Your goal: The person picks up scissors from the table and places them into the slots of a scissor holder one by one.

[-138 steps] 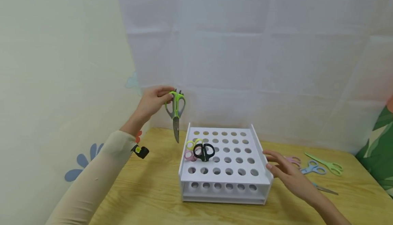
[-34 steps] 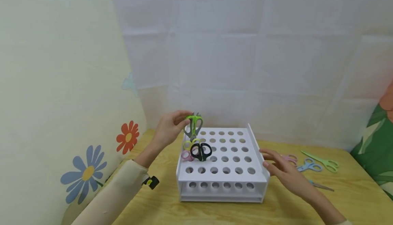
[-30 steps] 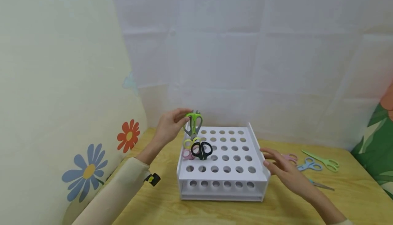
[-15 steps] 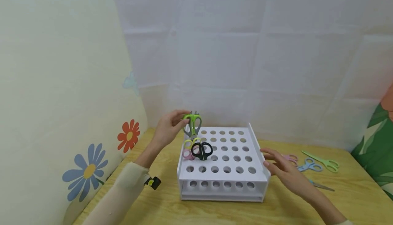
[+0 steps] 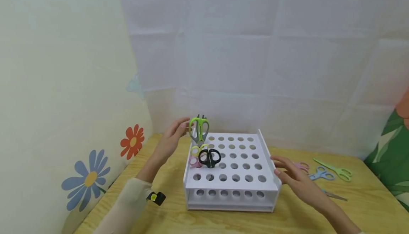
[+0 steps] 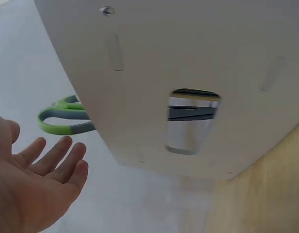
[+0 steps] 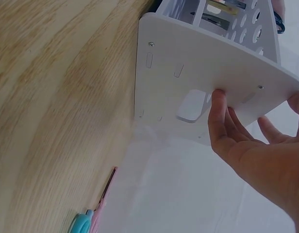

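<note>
A white rack point(image 5: 230, 185) with rows of round holes stands on the table. Upright in its left back part are kitchen scissors point(image 5: 198, 119) with green and grey handles, blades down in a hole; through the side cut-out the left wrist view shows dark blades point(image 6: 191, 112). My left hand point(image 5: 167, 143) is just left of these handles, fingers extended and apart from them, holding nothing. In front of them stand yellow scissors point(image 5: 204, 145), pink scissors point(image 5: 198, 164) and black scissors point(image 5: 209, 159). My right hand point(image 5: 297, 182) rests its fingertips against the rack's right side panel point(image 7: 198, 63).
On the table right of the rack lie light green scissors point(image 5: 343, 172), blue scissors point(image 5: 322, 173), another pink pair point(image 5: 303, 165) and a pair partly hidden by my right hand, its blade point(image 5: 337, 196) showing. A flowered wall stands at the left.
My left hand brought the green and grey scissors over to the rack, blades down into a hole, then let go and drew back left. The right hand stayed at the rack's side.
</note>
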### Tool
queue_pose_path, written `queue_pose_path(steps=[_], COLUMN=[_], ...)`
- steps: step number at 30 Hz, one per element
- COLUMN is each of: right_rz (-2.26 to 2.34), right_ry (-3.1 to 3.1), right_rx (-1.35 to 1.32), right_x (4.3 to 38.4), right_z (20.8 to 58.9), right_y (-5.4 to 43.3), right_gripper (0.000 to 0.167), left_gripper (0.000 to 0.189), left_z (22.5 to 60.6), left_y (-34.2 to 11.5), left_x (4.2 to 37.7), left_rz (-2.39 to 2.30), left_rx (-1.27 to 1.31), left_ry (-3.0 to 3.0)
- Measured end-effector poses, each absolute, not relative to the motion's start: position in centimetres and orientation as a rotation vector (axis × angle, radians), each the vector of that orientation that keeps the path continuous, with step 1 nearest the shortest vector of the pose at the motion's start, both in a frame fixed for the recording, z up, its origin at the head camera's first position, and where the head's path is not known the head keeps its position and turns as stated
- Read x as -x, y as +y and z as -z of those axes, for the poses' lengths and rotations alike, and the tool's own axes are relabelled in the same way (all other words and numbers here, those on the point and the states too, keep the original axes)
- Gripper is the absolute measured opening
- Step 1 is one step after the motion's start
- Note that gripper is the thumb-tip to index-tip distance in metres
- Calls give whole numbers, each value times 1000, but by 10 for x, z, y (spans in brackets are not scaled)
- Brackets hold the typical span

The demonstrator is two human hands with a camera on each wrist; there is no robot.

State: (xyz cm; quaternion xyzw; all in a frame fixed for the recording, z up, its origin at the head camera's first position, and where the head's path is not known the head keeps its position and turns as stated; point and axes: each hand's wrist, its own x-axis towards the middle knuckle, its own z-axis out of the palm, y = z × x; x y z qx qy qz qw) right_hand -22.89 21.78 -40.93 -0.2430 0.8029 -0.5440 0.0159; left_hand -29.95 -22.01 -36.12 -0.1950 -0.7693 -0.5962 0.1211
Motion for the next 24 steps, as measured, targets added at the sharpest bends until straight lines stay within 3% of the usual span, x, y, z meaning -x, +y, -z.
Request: queue_pose_path(steps=[6,16,24], right_rz=[1702,1705,1726], right_ry=[2499,2493,2497], right_rx=[751,749,789], right_x=[229,229,231], right_z=[412,412,412], right_y=[218,215,217], right_gripper=[45,46,46], left_gripper=[47,58,67], left_z=[382,406,413], left_y=[-224,-221,-218], left_x=[307,314,317], left_rz=[1937,2226,2147], left_rx=[458,536,515], left_ry=[-2206,-2163,-2357])
